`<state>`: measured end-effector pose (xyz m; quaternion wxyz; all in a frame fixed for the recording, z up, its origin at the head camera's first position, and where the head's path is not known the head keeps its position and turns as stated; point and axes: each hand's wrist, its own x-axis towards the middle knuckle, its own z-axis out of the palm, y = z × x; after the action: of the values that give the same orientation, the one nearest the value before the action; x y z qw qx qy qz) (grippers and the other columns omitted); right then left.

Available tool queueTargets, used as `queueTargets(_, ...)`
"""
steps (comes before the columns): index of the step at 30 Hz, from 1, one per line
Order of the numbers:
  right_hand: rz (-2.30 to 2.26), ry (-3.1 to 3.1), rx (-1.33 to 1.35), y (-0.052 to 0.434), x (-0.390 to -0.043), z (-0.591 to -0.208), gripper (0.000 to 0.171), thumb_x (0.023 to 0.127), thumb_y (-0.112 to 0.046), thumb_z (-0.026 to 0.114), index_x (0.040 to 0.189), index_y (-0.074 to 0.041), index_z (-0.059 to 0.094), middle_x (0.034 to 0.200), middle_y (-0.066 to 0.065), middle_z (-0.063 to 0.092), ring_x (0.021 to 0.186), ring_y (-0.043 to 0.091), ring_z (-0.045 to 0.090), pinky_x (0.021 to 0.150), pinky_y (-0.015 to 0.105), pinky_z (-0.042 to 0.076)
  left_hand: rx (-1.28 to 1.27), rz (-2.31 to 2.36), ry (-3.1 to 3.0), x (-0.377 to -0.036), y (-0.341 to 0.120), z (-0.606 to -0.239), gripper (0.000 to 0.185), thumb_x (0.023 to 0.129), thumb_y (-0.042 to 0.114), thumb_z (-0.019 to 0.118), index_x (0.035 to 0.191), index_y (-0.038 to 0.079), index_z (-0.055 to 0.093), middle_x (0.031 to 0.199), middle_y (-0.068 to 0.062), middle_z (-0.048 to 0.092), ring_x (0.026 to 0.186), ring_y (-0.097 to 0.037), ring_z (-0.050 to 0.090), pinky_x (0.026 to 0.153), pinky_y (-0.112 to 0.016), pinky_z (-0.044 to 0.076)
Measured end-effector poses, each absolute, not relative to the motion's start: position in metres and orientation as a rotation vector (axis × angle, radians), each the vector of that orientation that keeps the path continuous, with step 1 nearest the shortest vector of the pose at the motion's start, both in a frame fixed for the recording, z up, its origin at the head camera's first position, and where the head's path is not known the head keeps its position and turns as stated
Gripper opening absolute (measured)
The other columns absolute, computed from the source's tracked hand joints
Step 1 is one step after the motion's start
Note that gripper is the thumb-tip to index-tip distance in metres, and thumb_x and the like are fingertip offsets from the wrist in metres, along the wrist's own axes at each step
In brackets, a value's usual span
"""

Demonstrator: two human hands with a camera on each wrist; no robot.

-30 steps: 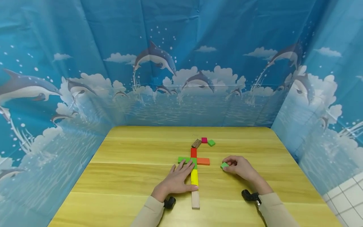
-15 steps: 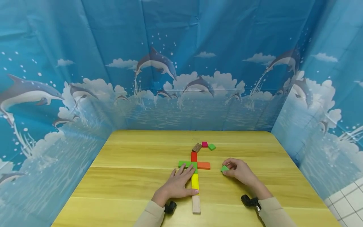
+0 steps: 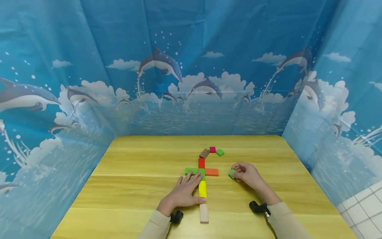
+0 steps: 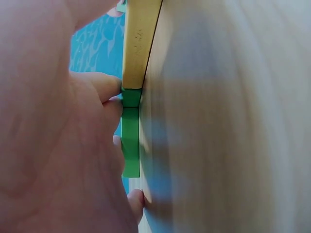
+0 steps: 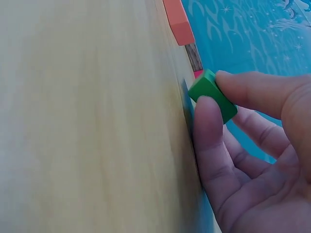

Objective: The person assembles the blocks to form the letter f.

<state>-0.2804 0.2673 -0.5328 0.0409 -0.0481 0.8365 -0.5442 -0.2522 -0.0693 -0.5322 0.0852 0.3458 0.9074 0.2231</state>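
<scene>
A cross of flat coloured blocks lies on the wooden table [image 3: 134, 186]. It is a pale wood block [image 3: 204, 213], a yellow block [image 3: 202, 189], a long green block [image 3: 192, 170], an orange block [image 3: 211, 172] and a red block [image 3: 201, 163]. My left hand [image 3: 191, 185] lies flat, its straight fingers resting on the long green block [image 4: 130, 141] beside the yellow block [image 4: 141, 43]. Right of the cross, my right hand [image 3: 238, 173] pinches a small green block [image 3: 231, 173] between thumb and fingers. In the right wrist view that small green block [image 5: 213, 94] is tilted against the table.
Beyond the red block lie a brown block [image 3: 204, 153], a magenta block [image 3: 212, 149] and another small green block [image 3: 220, 152]. Blue dolphin-print curtains [image 3: 191, 83] wall the table on three sides. A white tiled floor [image 3: 364, 205] shows at lower right.
My right hand has edged the small green block slightly left, toward the orange block. The left hand has stayed on the cross. The head view has shifted a little.
</scene>
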Motion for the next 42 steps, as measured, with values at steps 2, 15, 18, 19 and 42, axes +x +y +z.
queueTargets(2,-1.683,2.573,-0.147,0.267,-0.286,-0.531,0.032,0.093,-0.012,0.074,0.121,0.000,0.065,0.097,0.016,0.067,0.078,0.028,0.067,0.067,0.035,0.059,1.035,0.664,2.717,-0.254,-0.069,-0.531,0.093,0.094,0.067,0.054,0.164,0.019,0.015,0.169,0.001,0.009,0.154,-0.032,0.003,0.115,-0.068,0.008)
queueTargets(15,-1.634,2.685,-0.019,0.258,-0.320,-0.532,0.030,0.094,-0.017,0.074,0.119,-0.003,0.066,0.095,0.011,0.069,0.070,0.025,0.060,0.057,0.035,0.052,1.024,0.678,2.699,-0.253,-0.069,-0.534,0.094,0.093,0.068,0.054,0.164,0.019,0.016,0.169,0.001,0.009,0.154,-0.031,0.001,0.115,-0.068,0.007)
queueTargets(18,-1.630,2.714,0.008,0.255,-0.329,-0.534,0.030,0.093,-0.019,0.075,0.117,-0.004,0.067,0.094,0.011,0.067,0.067,0.023,0.058,0.057,0.035,0.051,1.021,0.682,2.698,-0.252,-0.069,-0.535,0.093,0.093,0.067,0.055,0.164,0.019,0.016,0.169,0.001,0.010,0.154,-0.031,0.001,0.115,-0.068,0.008)
queueTargets(19,-1.630,2.720,0.014,0.254,-0.332,-0.535,0.029,0.093,-0.019,0.076,0.116,-0.004,0.067,0.094,0.011,0.068,0.068,0.023,0.059,0.058,0.034,0.051,1.020,0.685,2.697,-0.252,-0.069,-0.535,0.093,0.093,0.066,0.055,0.164,0.019,0.016,0.169,0.001,0.010,0.154,-0.031,0.001,0.115,-0.068,0.008)
queueTargets(42,-1.599,2.808,0.086,0.236,-0.358,-0.540,0.032,0.092,-0.025,0.076,0.116,-0.004,0.069,0.099,0.011,0.066,0.078,0.023,0.061,0.063,0.034,0.052,1.016,0.682,2.734,-0.254,-0.069,-0.532,0.094,0.091,0.068,0.057,0.163,0.019,0.021,0.168,0.001,0.013,0.154,-0.031,0.005,0.114,-0.069,0.011)
